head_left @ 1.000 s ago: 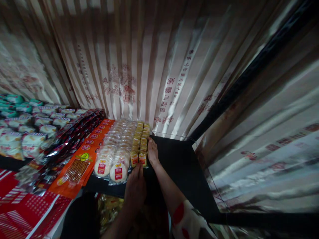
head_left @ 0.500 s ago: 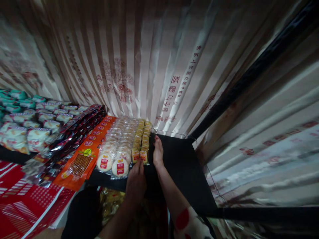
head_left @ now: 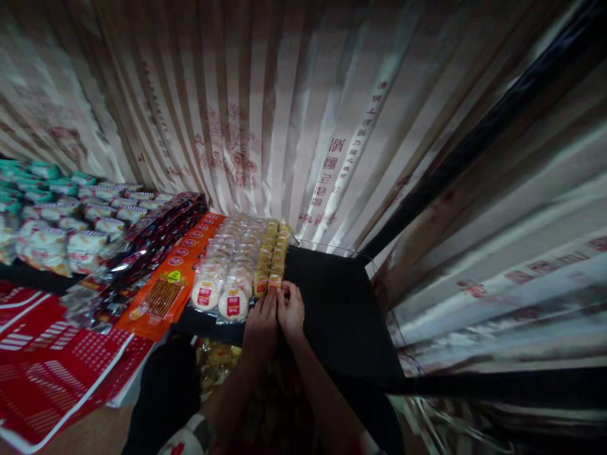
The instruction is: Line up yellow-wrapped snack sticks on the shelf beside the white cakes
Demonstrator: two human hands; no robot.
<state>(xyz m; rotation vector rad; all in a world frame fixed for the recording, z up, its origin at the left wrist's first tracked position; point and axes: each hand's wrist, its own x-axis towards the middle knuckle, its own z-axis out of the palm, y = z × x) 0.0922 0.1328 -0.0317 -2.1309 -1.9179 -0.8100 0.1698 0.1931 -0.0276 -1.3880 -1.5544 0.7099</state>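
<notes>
I'm touching left hand (head_left: 260, 325) and right hand (head_left: 290, 311) to the nearest yellow packets (head_left: 266, 282); pinching or not, I cannot tell. Black shelf (head_left: 332, 297) is lying open rightward.

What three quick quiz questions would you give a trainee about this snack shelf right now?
1. True or false: the left hand and right hand meet at the near end of the yellow packet rows.
2. On which side of the yellow packet rows do the round white cakes lie? A) left B) right C) behind them
3. What colour is the bare shelf to the right of the hands?

Key: 1 true; 2 A; 3 black.
</notes>
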